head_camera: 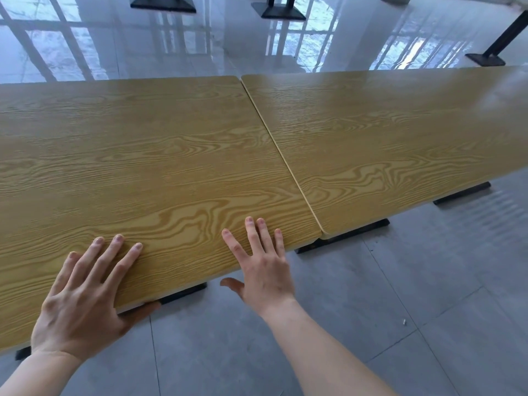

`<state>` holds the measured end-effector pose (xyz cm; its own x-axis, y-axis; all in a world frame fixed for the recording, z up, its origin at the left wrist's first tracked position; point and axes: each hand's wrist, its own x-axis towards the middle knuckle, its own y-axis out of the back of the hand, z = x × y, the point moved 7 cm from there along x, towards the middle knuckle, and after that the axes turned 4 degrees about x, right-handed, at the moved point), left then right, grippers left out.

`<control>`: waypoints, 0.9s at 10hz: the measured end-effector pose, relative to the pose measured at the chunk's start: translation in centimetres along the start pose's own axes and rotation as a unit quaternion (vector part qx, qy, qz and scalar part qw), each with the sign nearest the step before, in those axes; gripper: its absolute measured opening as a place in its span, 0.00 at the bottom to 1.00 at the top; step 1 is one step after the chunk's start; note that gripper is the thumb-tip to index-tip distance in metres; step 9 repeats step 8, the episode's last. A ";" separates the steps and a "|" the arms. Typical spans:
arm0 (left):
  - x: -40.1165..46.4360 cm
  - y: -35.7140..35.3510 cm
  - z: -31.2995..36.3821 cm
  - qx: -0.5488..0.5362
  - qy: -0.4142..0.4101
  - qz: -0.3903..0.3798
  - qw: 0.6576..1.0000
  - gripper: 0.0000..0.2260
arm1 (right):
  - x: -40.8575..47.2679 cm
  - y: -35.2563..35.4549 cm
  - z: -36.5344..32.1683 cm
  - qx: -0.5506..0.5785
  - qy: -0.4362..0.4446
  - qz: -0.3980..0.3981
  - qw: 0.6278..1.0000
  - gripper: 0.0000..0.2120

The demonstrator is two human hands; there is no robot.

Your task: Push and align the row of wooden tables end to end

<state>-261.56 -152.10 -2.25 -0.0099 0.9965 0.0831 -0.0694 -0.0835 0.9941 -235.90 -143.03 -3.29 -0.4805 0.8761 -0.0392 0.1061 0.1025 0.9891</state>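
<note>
I see two wooden benches in a row, the left bench (128, 155) and the right bench (385, 132), end to end with a thin seam between them. Their near corners do not quite line up. My left hand (83, 298) grips the near edge of the left bench, fingers (114, 252) spread flat on top and thumb tucked under. My right hand (263, 264) lies open, fingertips on the same edge near the seam, thumb hanging free. Black bench feet (343, 237) stand on the grey floor (371, 310).
</note>
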 end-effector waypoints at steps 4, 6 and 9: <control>-0.3 0.4 0.1 -0.021 0.022 -0.012 0.999 0.47 | 0.1 0.3 0.2 -0.005 0.005 0.020 1.000 0.42; -0.2 0.2 -0.1 -0.026 0.024 -0.031 0.999 0.44 | -0.1 0.0 0.5 0.012 -0.004 -0.012 1.000 0.37; 0.5 1.4 0.1 -0.069 0.068 -0.059 0.994 0.40 | -0.7 1.8 -0.1 0.062 -0.053 -0.154 0.985 0.36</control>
